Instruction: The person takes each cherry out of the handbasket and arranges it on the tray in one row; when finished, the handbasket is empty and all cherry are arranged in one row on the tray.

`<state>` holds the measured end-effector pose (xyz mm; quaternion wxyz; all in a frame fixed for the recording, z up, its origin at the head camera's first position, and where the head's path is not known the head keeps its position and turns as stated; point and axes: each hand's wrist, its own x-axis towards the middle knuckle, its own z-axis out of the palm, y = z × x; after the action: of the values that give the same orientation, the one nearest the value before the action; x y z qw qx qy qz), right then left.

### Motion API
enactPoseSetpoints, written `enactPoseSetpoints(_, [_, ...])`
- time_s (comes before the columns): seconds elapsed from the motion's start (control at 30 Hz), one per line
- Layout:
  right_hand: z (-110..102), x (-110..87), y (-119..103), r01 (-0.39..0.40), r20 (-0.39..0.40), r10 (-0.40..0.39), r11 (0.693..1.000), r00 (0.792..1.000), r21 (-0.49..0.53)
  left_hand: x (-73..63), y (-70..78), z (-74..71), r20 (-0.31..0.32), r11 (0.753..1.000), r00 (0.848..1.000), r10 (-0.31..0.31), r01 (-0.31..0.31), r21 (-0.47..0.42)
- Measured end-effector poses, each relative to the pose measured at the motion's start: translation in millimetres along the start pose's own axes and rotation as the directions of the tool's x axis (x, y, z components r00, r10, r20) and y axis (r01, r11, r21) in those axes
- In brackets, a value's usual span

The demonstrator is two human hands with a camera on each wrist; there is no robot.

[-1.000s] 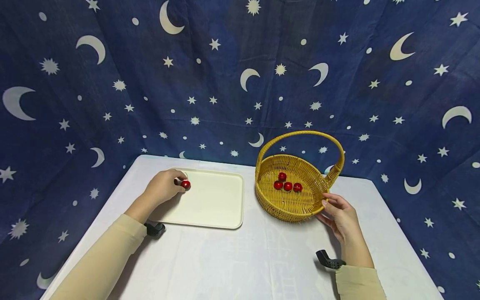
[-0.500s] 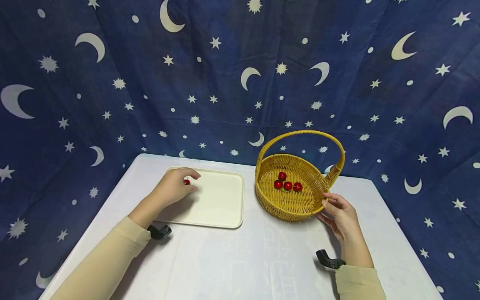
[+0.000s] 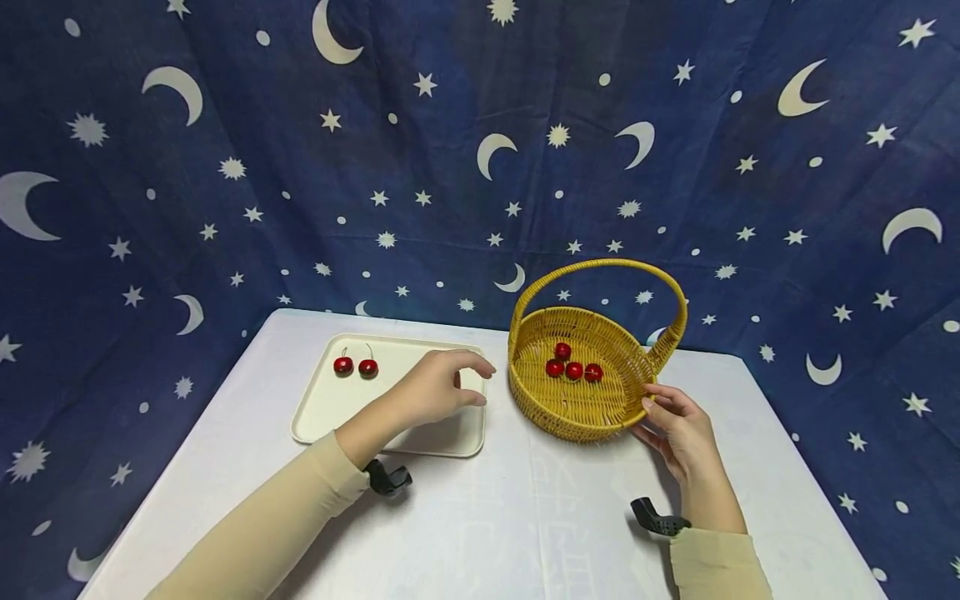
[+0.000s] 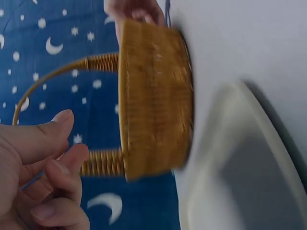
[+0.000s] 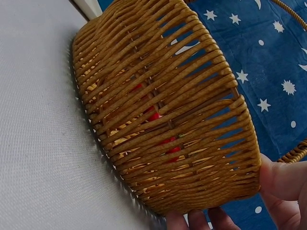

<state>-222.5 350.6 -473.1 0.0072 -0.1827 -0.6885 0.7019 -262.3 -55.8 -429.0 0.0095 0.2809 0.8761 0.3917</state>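
My left hand [image 3: 433,388] hovers over the right part of the cream tray [image 3: 324,415], thumb and fingers apart and nothing between them. On the tray's far left lie two red cherries with stems, a left cherry [image 3: 342,366] and a right cherry [image 3: 368,368]. The round wicker basket [image 3: 551,419] stands to the tray's right, its tall handle arching up. Several cherries [image 3: 573,371] sit on its floor; bits of red show through the weave in the right wrist view. My right hand [image 3: 686,435] grips the basket's right rim, thumb on the edge and fingers under the side.
A white cloth covers the table [image 3: 510,517]. Behind it hangs a dark blue curtain [image 3: 442,150] with moons and stars, close to the basket's back. A narrow strip of table separates tray and basket.
My left hand has let go of a cherry on the tray's left and moved right towards the basket, uncovering two cherries. My right hand and the basket have stayed in place.
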Motion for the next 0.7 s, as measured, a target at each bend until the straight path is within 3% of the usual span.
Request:
enactPoseSetpoints(0.17, [-2, 1.7, 0, 0.008, -0.005, -0.009, 1.0, 1.0, -0.005, 33.3, 28.7, 27.3, 0.072, 0.999, 0.996, 0.045, -0.042, -0.033])
enactPoseSetpoints(0.3, [-1, 1.7, 2, 0.005, 0.001, -0.005, 1.0, 1.0, -0.012, 57.8, 44.6, 44.4, 0.113, 0.996, 0.993, 0.042, -0.033, -0.078])
enactPoseSetpoints(0.57, [-1, 1.6, 6, -0.006, 0.013, 0.006, 1.0, 1.0, -0.017, 89.1, 50.9, 72.3, 0.151, 0.992, 0.988, -0.023, 0.041, -0.119])
enactPoseSetpoints(0.7, [-1, 2.0, 5, -0.001, 0.009, 0.001, 1.0, 1.0, -0.021, 99.1, 51.3, 80.4, 0.162, 0.995, 0.985, -0.064, 0.076, -0.067])
